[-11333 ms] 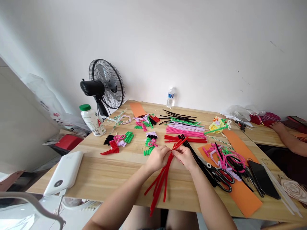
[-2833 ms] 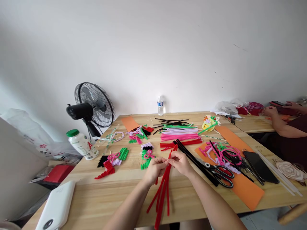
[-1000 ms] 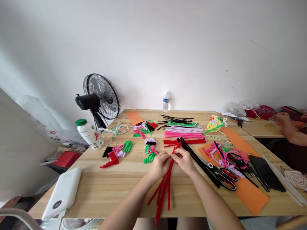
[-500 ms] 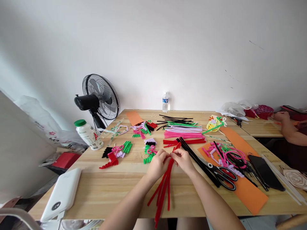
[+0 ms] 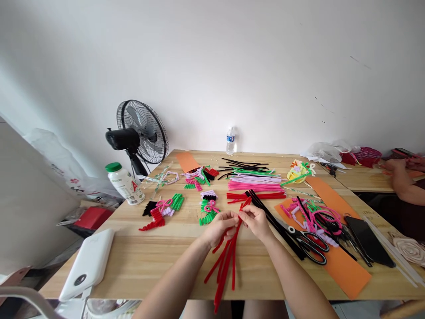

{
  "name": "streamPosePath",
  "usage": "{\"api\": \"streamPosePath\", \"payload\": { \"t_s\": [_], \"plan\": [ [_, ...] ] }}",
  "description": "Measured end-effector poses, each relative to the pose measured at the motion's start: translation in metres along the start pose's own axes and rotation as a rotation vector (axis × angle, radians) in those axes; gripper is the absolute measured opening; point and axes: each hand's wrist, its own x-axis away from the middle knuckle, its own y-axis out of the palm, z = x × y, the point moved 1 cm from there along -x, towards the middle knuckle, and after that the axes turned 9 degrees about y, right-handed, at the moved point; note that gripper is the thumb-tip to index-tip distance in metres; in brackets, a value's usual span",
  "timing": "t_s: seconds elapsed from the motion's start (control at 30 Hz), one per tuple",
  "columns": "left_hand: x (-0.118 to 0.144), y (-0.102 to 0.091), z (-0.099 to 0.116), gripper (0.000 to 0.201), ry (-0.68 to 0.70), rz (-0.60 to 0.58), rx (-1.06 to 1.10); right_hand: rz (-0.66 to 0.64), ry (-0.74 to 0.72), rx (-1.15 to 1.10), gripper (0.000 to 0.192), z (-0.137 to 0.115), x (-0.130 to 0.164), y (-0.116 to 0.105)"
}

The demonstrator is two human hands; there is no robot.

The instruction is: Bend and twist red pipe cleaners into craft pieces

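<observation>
My left hand [image 5: 222, 226] and my right hand [image 5: 256, 220] meet over the middle of the wooden table [image 5: 142, 261], both pinching a bundle of long red pipe cleaners [image 5: 226, 262]. The bundle's far tips poke out past my fingers; its near ends fan toward the table's front edge. Just beyond my hands lie a pile of straight pink, green, lilac and black pipe cleaners [image 5: 254, 179] and black stems [image 5: 265, 212]. Small curled pipe-cleaner pieces [image 5: 206, 208] lie left of my left hand.
Black-and-red scissors [image 5: 307, 243] rest on orange paper [image 5: 345, 274] at right, beside a dark phone [image 5: 368, 241]. A white power bank [image 5: 89, 263], a green-capped bottle [image 5: 124, 182] and a fan [image 5: 141, 130] are at left. A water bottle [image 5: 230, 141] stands far back. Another person's arm [image 5: 403, 181] is at far right.
My hands stay together on the red bundle, with only small finger shifts. One red stem now bends out under my left hand. The view has wobbled slightly.
</observation>
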Motion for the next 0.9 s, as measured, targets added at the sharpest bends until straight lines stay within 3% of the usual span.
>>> {"api": "streamPosePath", "payload": {
  "t_s": [0.1,0.17,0.23,0.3,0.37,0.47,0.53,0.57,0.6,0.67,0.77,0.83,0.9],
  "plan": [
    [0.001,0.004,-0.005,0.017,0.336,0.258,-0.485,0.044,0.126,0.014,0.030,0.008,-0.005,0.000],
    [0.002,0.007,-0.008,0.011,0.487,0.279,-0.721,0.028,0.158,0.025,0.031,0.012,-0.007,0.001],
    [0.002,0.009,-0.009,0.014,0.529,0.270,-0.780,0.006,0.148,0.037,0.030,0.011,-0.007,0.001],
    [0.002,0.006,-0.008,0.016,0.460,0.294,-0.670,-0.013,0.102,0.052,0.027,0.008,-0.006,0.001],
    [0.000,0.002,-0.004,0.019,0.254,0.245,-0.399,-0.042,0.032,0.046,0.025,0.003,-0.002,0.000],
    [-0.001,-0.004,0.001,0.023,-0.145,-0.061,0.123,-0.089,-0.079,0.019,0.023,-0.005,0.002,0.000],
    [-0.001,-0.005,0.005,0.023,-0.276,-0.232,0.337,-0.107,-0.114,0.011,0.022,-0.007,0.004,0.001],
    [0.000,-0.005,0.005,0.023,-0.282,-0.253,0.372,-0.100,-0.115,0.011,0.022,-0.006,0.004,0.001],
    [-0.001,-0.004,0.005,0.023,-0.252,-0.221,0.358,-0.083,-0.103,0.014,0.022,-0.005,0.003,0.001],
    [-0.001,-0.001,0.002,0.023,-0.112,-0.049,0.175,-0.020,-0.056,0.037,0.023,-0.001,0.000,0.000],
    [0.001,0.003,-0.002,0.018,0.254,0.239,-0.340,0.062,0.021,0.090,0.026,0.004,-0.003,0.000],
    [0.002,0.007,-0.004,0.012,0.457,0.296,-0.614,0.059,0.036,0.115,0.026,0.005,-0.004,0.000],
    [0.003,0.009,-0.004,0.014,0.526,0.301,-0.708,0.048,0.005,0.138,0.025,0.004,-0.004,-0.001]
  ]
}}
